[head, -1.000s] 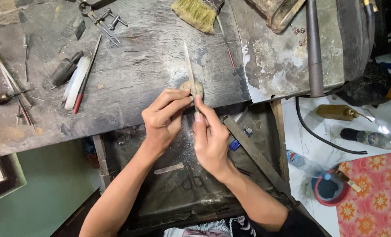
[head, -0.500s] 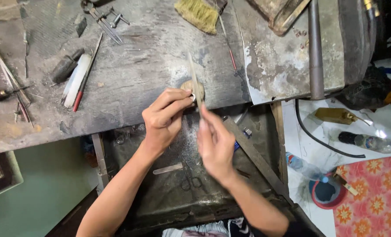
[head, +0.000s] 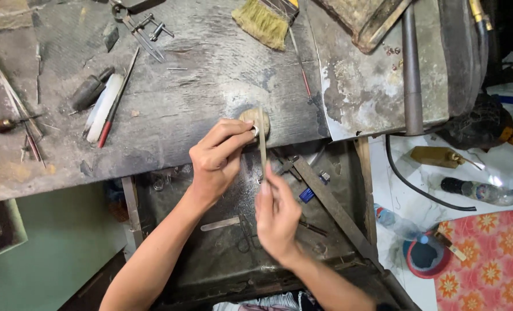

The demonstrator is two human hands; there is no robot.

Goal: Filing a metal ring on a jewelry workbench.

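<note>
A worn grey counter point(head: 170, 132) fills the upper left of the view, its surface scratched and stained. Under its front edge a dark metal tray point(head: 222, 253) hangs, dusted with filings and holding small tools and a blue object. To the right a pale, corroded metal sheet point(head: 372, 86) lies on the counter, with a long dark pipe point(head: 411, 69) across it.

On the tiled floor at the right sit a patterned red mat point(head: 487, 259), a black cable point(head: 418, 184) and a plastic bottle point(head: 481, 192).

The person's left hand point(head: 216, 164) reaches up from the tray to the counter's front edge. Its fingers point(head: 233, 135) are closed in a pinch on a small ring-like metal piece point(head: 255, 131), pressed against a rounded wooden peg point(head: 255, 120) that sticks out from the counter edge. The right hand point(head: 276, 216) is below it, over the tray, its fingers point(head: 267, 183) closed around the lower end of a thin flat file point(head: 261, 138). The file runs nearly upright and its upper part lies against the small piece at the peg.

A straw-coloured brush point(head: 262, 23) lies at the top of the counter, metal dividers point(head: 141, 34) to its left. Further left are a dark handle point(head: 89, 89), a white stick point(head: 104, 106) and a red-tipped rod point(head: 117, 98), lying side by side.
</note>
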